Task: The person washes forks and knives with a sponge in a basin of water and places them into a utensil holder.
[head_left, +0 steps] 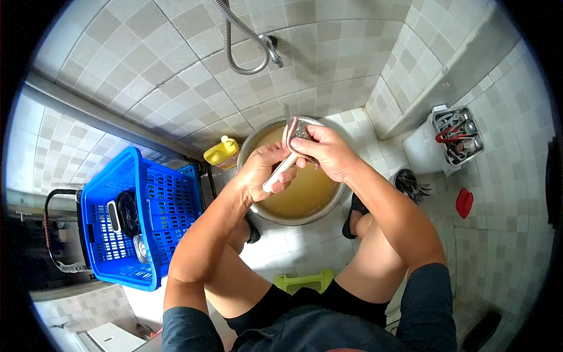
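My left hand [262, 170] is closed around the white handle [280, 173] of a utensil, tilted with its upper end away from me. A thin grey tip [286, 111] sticks up beyond my fingers; the utensil's kind is unclear. My right hand [328, 154] presses a dark grey, rough scouring pad [302, 130] against its upper part. A pinkish strip [291, 130] shows beside the pad, too small to identify. Both hands are above a large round metal basin [293, 221] of cloudy yellowish water [299, 196].
A blue basket [170, 188] holding a few items stands left, near a yellow bottle [221, 152]. At right are a white bin [419, 149] with utensils in its top tray, a dark brush [409, 183] and a red object [464, 203]. A green stool [305, 280] is below me.
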### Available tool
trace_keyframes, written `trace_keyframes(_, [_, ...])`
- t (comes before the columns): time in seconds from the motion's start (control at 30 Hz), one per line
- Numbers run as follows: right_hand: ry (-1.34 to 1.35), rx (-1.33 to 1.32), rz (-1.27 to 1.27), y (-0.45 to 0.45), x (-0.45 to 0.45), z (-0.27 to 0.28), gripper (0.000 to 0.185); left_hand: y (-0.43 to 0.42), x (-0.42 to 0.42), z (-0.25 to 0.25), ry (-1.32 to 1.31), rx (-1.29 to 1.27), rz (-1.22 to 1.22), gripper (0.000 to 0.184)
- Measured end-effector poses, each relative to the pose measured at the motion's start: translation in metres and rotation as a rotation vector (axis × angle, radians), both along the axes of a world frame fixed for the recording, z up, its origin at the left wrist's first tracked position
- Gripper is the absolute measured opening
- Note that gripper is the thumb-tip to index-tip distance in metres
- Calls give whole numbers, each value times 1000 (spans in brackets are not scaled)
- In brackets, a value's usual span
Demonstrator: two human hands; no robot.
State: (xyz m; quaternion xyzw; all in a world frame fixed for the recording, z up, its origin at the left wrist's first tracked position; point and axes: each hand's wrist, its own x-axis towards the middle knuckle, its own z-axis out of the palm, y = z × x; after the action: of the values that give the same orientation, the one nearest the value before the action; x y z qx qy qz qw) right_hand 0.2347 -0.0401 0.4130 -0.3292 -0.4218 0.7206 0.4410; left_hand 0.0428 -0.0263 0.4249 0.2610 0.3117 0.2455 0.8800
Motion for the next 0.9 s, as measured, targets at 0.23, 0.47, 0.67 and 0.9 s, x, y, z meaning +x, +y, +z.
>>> trace_keyframes(0.23, [-76, 80, -90, 0, -9, -16, 14, -3, 2, -7, -36, -15, -26, 23])
trace_keyframes(0.47, [-172, -16, -384, 7, 1, -5, 29, -7, 4, -4, 3, -22, -69, 20])
trace_keyframes(0.67, [-29, -163, -692, 31, 33, -14, 26, -17, 0, -3, -54, -8, -139, 18])
trace_keyframes(0.9, [-19, -227, -679, 14, 47, 10, 28, -15, -8, -10, -107, 0, -56, 22])
